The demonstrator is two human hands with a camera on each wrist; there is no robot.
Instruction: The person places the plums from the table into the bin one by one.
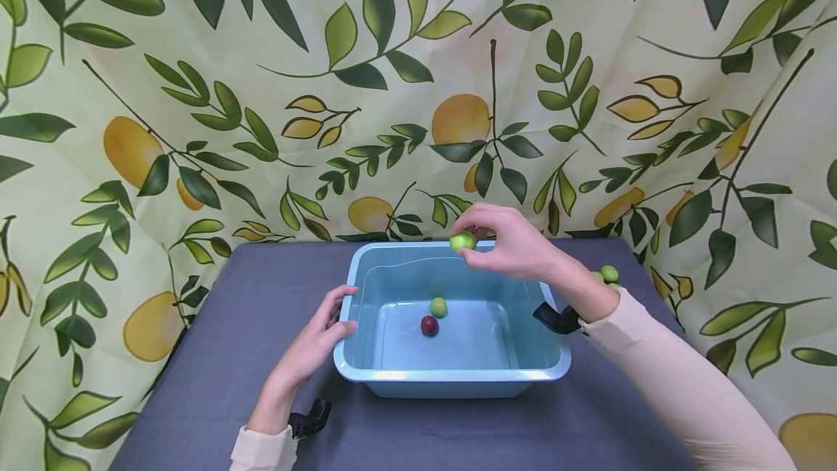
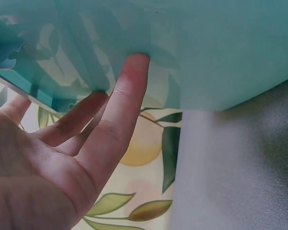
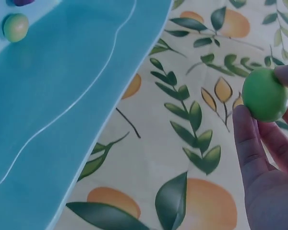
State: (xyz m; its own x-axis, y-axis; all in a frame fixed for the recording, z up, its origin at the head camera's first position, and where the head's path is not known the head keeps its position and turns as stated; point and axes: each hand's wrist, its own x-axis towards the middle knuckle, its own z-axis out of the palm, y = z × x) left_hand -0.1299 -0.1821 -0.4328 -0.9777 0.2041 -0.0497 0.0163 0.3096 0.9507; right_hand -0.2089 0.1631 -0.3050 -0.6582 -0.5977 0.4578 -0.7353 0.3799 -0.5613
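Observation:
A light-blue plastic basin (image 1: 451, 376) stands on the dark table. My right hand (image 1: 510, 242) pinches a small round green fruit (image 1: 463, 240) between thumb and fingers over the basin's far rim; the right wrist view shows this green fruit (image 3: 265, 94) smooth and glossy. On the basin floor lie a paler green fruit (image 1: 439, 307) and a dark red, plum-like fruit (image 1: 429, 325), close together. My left hand (image 1: 317, 336) is at the basin's left rim with its fingers spread. In the left wrist view a nearly straight finger (image 2: 120, 110) touches the basin's outer wall.
Several green fruits (image 1: 609, 274) lie on the table right of the basin, partly hidden behind my right forearm. The dark cloth-covered table (image 1: 288, 275) extends around the basin. A leaf-and-fruit patterned cloth (image 1: 392, 107) hangs behind and at the sides.

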